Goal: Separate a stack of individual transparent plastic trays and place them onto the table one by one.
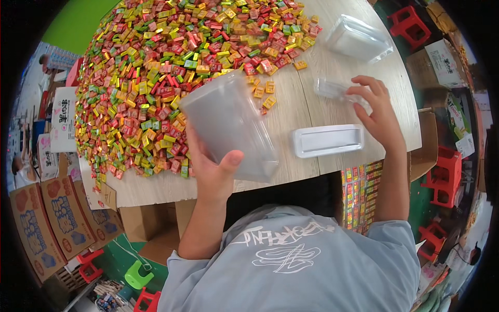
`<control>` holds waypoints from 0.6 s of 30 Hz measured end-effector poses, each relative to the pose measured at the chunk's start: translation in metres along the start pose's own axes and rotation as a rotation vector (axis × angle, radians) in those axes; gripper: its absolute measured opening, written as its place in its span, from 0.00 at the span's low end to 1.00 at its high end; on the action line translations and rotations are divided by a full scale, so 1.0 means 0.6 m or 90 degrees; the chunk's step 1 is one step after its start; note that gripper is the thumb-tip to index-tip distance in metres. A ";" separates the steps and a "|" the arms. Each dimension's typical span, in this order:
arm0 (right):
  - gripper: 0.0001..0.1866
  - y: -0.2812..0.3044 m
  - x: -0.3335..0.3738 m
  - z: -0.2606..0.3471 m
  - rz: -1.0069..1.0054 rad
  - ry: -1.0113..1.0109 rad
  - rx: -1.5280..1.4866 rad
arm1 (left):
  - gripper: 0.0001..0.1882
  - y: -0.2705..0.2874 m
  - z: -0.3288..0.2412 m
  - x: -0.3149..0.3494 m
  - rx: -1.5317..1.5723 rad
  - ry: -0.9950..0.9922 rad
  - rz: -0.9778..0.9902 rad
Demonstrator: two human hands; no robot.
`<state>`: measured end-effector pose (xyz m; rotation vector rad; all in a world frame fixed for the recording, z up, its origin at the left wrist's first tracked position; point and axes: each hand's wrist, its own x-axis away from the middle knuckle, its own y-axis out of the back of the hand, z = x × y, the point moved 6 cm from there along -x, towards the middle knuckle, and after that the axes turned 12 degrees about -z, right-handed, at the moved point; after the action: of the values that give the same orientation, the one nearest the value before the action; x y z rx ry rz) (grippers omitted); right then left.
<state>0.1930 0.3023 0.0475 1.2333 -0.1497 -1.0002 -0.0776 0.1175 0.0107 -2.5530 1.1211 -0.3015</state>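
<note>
My left hand (pixel 215 169) is closed around a stack of nested clear plastic trays (pixel 228 125), tilted above the table's front part. The thumb presses on the near side of the stack. To the right, my right hand (pixel 377 106) has its fingers curved and apart at the end of a single clear plastic tray (pixel 332 88), which is blurred. Contact between these fingertips and the tray is hard to make out. Nearer to me, another shallow clear tray (pixel 328 141) lies flat on the table (pixel 291 112). A large heap of small wrapped candies (pixel 150 93) in red, yellow and green covers the table's left and far parts.
Another clear plastic stack (pixel 358 39) stands at the table's far right. Cardboard cartons (pixel 150 223) sit under the front edge, beside a box of colourful packs (pixel 358 197). Red stools (pixel 444 177) stand to the right, and printed cartons (pixel 65 218) to the left.
</note>
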 end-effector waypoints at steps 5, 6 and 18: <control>0.13 -0.033 0.006 -0.012 0.028 0.012 0.016 | 0.61 -0.028 0.009 -0.009 -0.009 0.007 0.020; 0.13 -0.033 0.004 -0.012 0.011 0.019 0.022 | 0.62 -0.035 0.013 -0.011 -0.016 0.010 0.047; 0.11 0.000 0.006 0.029 -0.145 0.015 -0.022 | 0.60 -0.072 -0.001 0.001 -0.072 -0.046 0.097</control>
<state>0.1847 0.2873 0.0525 1.2494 0.0263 -1.1790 -0.0480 0.1443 0.0279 -2.5333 1.3310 -0.1106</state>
